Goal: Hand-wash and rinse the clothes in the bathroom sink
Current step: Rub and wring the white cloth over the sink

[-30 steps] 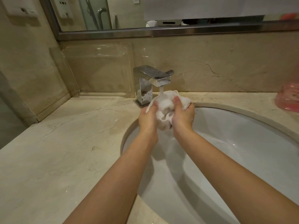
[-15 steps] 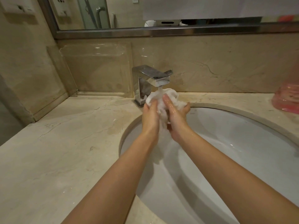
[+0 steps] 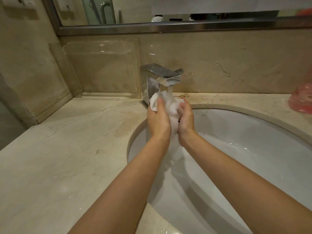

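A small white cloth (image 3: 168, 105) is bunched up under the running chrome tap (image 3: 162, 78), over the back of the white oval sink (image 3: 253, 149). My left hand (image 3: 157, 120) grips the cloth's left side, thumb on top. My right hand (image 3: 185, 119) grips its right side, fingers curled round it. Water from the spout lands on the top of the cloth and runs down between my wrists into the basin. The lower part of the cloth is hidden between my palms.
A beige marble counter (image 3: 67, 157) surrounds the sink, wet in places. A clear plastic tray (image 3: 103, 68) leans on the back wall left of the tap. A pink object (image 3: 302, 100) sits at the right edge. A mirror (image 3: 152, 12) hangs above.
My hands have kept rubbing the cloth under the stream. The right hand slid lower and to the right side, and the left thumb came up over the cloth.
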Available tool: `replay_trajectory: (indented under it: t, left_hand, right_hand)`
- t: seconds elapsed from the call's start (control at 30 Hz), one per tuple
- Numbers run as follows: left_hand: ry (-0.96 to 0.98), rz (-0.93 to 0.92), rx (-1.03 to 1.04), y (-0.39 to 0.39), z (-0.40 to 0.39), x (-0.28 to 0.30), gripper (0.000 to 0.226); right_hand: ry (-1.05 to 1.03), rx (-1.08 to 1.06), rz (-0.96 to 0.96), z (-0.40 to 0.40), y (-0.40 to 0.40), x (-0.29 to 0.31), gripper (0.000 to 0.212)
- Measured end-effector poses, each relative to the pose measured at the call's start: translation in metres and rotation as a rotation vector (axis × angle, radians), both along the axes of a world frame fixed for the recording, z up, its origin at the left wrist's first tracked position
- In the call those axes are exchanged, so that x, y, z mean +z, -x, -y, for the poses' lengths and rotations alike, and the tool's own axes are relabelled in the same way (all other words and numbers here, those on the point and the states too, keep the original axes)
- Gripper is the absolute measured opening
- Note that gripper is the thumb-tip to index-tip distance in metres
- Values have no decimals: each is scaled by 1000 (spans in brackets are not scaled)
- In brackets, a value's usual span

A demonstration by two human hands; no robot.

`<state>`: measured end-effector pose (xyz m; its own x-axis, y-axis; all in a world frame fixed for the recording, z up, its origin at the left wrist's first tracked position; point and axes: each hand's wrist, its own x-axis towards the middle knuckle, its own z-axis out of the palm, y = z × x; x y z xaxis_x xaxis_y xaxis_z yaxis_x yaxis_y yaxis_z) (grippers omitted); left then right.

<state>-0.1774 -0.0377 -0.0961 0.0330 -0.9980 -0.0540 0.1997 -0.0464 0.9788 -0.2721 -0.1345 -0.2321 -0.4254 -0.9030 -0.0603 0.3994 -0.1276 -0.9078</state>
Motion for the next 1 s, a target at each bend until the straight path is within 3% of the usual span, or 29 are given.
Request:
replay_trajectory:
  t: [0.07, 0.1, 0.17, 0.33, 0.6, 0.7, 0.9, 1.0]
  left_hand:
    - [-21, 6, -67, 3, -5, 2, 51]
    - [-5, 4, -53, 2, -1, 1, 50]
    - [-10, -11, 36, -2, 7, -3, 42]
    - [12, 0, 105, -6, 13, -8, 31]
    - [-100, -53, 81, -9, 22, -10, 30]
    - [-141, -104, 101, -10, 28, -14, 28]
    - [-192, -116, 51, -12, 34, -18, 29]
    - [-178, -58, -35, -14, 32, -16, 41]
  right_hand:
    - [1, 49, -35, 17, 1, -13, 76]
    - [-46, 6, -112, -10, -11, 7, 71]
    - [-117, -16, -85, -70, -52, 92, 51]
    - [-119, -135, -195, -88, -61, 105, 24]
    - [-68, -217, -414, -88, -45, 110, 22]
    - [-51, -204, -499, -87, -44, 111, 31]
    - [-67, -190, -438, -88, -45, 109, 39]
    - [-117, -194, -320, -90, -45, 109, 39]
